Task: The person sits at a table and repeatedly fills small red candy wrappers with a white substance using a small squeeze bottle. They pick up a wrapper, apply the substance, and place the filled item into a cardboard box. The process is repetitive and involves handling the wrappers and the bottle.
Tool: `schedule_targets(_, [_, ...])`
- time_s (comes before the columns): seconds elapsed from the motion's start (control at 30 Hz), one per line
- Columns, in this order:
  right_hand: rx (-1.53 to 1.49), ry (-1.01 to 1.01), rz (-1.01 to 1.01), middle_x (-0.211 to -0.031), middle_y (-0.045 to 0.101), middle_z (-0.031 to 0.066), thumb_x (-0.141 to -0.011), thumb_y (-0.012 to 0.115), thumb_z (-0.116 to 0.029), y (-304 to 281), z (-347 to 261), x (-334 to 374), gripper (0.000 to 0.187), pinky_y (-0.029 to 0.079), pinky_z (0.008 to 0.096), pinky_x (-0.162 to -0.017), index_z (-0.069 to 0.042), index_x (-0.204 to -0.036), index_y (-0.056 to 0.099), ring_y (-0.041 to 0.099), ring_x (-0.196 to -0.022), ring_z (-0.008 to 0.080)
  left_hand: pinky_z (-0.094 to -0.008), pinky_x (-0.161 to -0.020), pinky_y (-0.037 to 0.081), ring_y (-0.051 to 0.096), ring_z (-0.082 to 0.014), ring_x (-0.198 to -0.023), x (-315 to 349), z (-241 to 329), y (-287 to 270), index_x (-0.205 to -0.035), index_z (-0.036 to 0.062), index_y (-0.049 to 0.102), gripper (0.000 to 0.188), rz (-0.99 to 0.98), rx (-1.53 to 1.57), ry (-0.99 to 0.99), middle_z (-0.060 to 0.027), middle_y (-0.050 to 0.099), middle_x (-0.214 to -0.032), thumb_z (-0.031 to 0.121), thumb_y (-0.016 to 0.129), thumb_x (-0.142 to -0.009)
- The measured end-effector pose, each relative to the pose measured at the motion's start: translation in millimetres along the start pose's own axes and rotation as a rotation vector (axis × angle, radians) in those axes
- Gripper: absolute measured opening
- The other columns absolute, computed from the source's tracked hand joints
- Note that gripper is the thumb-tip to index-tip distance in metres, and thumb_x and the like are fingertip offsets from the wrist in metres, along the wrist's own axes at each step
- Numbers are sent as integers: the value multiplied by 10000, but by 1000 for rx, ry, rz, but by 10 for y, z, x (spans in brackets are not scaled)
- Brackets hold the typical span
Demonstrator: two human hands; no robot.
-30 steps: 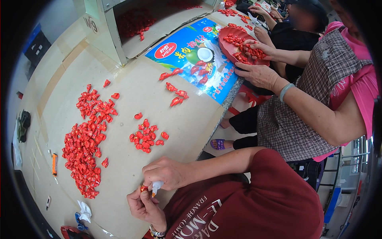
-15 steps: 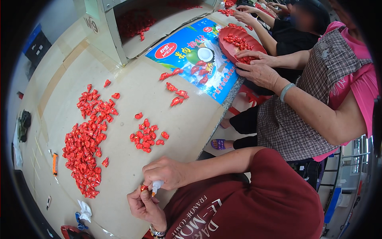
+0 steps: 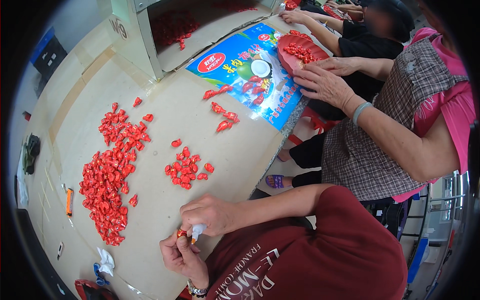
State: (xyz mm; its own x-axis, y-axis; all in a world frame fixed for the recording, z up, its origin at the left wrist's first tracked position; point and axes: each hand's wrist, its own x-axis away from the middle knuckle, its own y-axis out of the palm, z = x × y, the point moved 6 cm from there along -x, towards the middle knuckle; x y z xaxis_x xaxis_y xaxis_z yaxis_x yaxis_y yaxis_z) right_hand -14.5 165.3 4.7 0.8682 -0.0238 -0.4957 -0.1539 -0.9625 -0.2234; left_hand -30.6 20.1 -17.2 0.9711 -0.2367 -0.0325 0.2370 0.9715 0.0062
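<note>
Pinched in the fingertips of my left hand [image 3: 184, 259] is a small red piece with a gold mark [image 3: 181, 233]. My right hand [image 3: 207, 214] is closed on a small white squeeze bottle with an orange tip [image 3: 198, 231]. Its tip points downward, close beside the red piece. Just beyond my hands lies a small cluster of glossy red pieces [image 3: 183, 170] on the beige table [image 3: 150, 200]. A larger heap of the same red pieces [image 3: 106, 182] spreads to the left.
A co-worker's hands [image 3: 327, 82] rest at a red bowl [image 3: 300, 50] of red pieces. Several loose pieces lie near a blue printed sheet [image 3: 240, 70]. An orange-wrapped tube [image 3: 69, 202] and a crumpled white tissue [image 3: 105, 262] lie left. A cabinet post [image 3: 137, 45] rises behind.
The view has shifted slightly. My hands keep nearly the same hold on the red piece and the bottle. The co-worker's hands have moved a little at the bowl.
</note>
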Motion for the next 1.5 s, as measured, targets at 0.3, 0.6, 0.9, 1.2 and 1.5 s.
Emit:
schedule_targets(0.3, [15,1,-3,-671,520,82,-725,651,-39,18,-1,6,145,434,376,-515,-29,-729,507,564,-611,272,-175,-426,307,423,-45,-498,-6,-31,-42,-899,-12,513,133,-27,10,-5,-87,599,-760,106,542,-953])
schedule_targets(0.6, [21,3,-3,-673,523,82,-723,657,-39,33,-13,-3,145,437,375,-517,-27,-733,512,569,-611,269,-173,-425,327,451,-51,-516,-13,-36,-60,-907,-10,514,132,-32,8,1,-99,615,-777,110,547,-951])
schedule_targets(0.9, [35,0,0,-675,524,79,-714,655,-27,53,-10,-1,141,439,372,-514,-30,-739,516,573,-614,268,-173,-423,329,453,-50,-518,-14,-61,-86,-898,-8,513,137,-37,16,0,-103,619,-792,114,548,-951])
schedule_targets(1.2, [39,9,0,-684,530,77,-720,658,-23,67,-2,6,147,435,369,-503,-31,-746,514,576,-615,269,-176,-431,327,447,-51,-516,-12,-79,-96,-897,-8,507,136,-39,30,-12,-97,609,-782,111,551,-950])
schedule_targets(1.5, [36,5,6,-689,535,77,-716,667,-22,61,-9,2,155,435,367,-503,-31,-748,515,578,-614,268,-175,-430,320,429,-46,-505,-23,-39,-68,-889,-5,507,148,-33,30,-10,-85,596,-759,123,550,-952])
